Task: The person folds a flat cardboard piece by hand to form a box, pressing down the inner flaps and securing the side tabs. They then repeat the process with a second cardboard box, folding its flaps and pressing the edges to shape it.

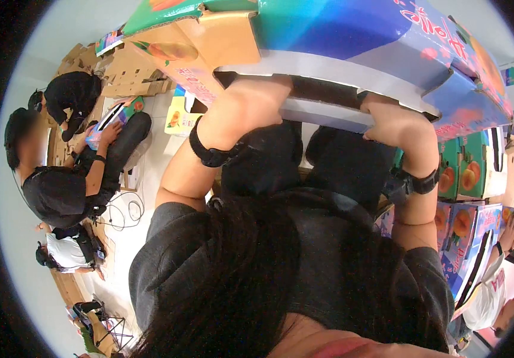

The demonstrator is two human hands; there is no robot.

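A large printed cardboard fruit box (322,36), coloured green, blue and peach, fills the top of the head view in front of my legs. A long dark slot runs along its near side. My left hand (254,104) is closed on the box at the left end of this slot, its fingertips hidden inside. At the slot's right end, my right hand (397,122) grips the same box, its fingers partly out of sight. Both wrists wear black straps.
More peach-printed boxes (463,232) are stacked at the right, where a person in a white shirt (487,295) works. On the left, a seated person (60,191) handles another box (114,119). Flat cardboard (131,71) and a loose cable (127,209) lie on the floor.
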